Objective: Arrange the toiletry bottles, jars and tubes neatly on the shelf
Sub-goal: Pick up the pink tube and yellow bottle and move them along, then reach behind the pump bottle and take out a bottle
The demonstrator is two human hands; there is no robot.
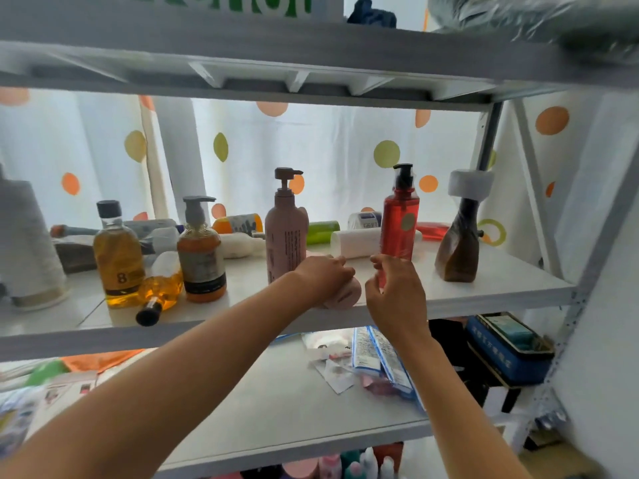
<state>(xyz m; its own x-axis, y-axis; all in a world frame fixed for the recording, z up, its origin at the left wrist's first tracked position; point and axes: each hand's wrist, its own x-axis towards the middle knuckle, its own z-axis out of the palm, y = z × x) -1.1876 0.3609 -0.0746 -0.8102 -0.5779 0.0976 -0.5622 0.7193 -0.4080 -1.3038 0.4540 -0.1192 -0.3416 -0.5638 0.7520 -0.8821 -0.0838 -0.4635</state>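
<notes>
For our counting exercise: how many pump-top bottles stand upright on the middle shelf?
3. An amber bottle stands at the left, a pink bottle in the centre, and a red bottle right of it, behind the right hand. Lying bottles behind may hide more.

Left hand (323, 280) gripping, right hand (394, 292) curled

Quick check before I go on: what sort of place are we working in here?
Probably a home storage or bathroom corner: a white metal shelf rack loaded with pump bottles such as the red one, standing against a polka-dot curtain, with more toiletries on the shelves below.
</notes>
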